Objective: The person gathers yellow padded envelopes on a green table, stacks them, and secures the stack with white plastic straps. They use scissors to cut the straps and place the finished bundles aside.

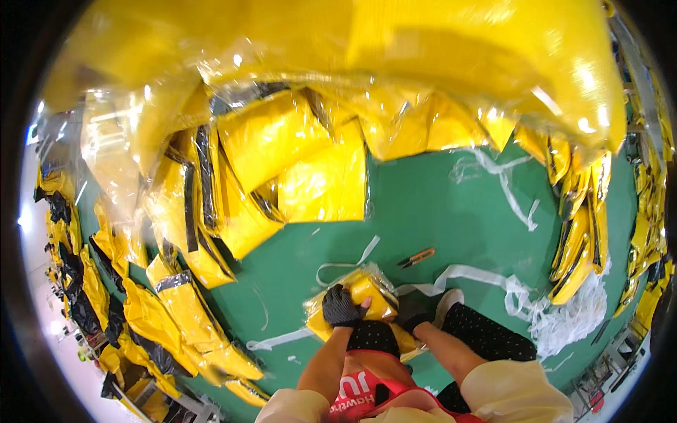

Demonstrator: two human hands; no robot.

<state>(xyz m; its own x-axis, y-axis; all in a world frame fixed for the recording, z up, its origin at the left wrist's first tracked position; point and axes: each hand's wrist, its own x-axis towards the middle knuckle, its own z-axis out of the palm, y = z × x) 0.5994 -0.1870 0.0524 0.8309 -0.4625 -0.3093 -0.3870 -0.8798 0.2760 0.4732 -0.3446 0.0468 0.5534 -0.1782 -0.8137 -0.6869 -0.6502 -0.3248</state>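
A stack of folded yellow packages (371, 287) in clear plastic lies in front of me on the green floor. My left hand (341, 307), in a dark glove that leaves the fingertips bare, grips its left side with the thumb toward the middle. At the right edge of the stack is my right hand (413, 315), also in a dark glove; its fingers are dark and hard to make out. A white strap (455, 273) runs off to the right from beside that hand. Another white strap piece (285, 340) sticks out at the left.
A cutting tool with orange handles (417, 258) lies just beyond the stack. Yellow packages (324, 180) are heaped ahead, and more yellow bundles (197, 328) line the left. A tangle of white strapping (572, 317) sits at the right. Large yellow wrapped material (423, 42) spans the top.
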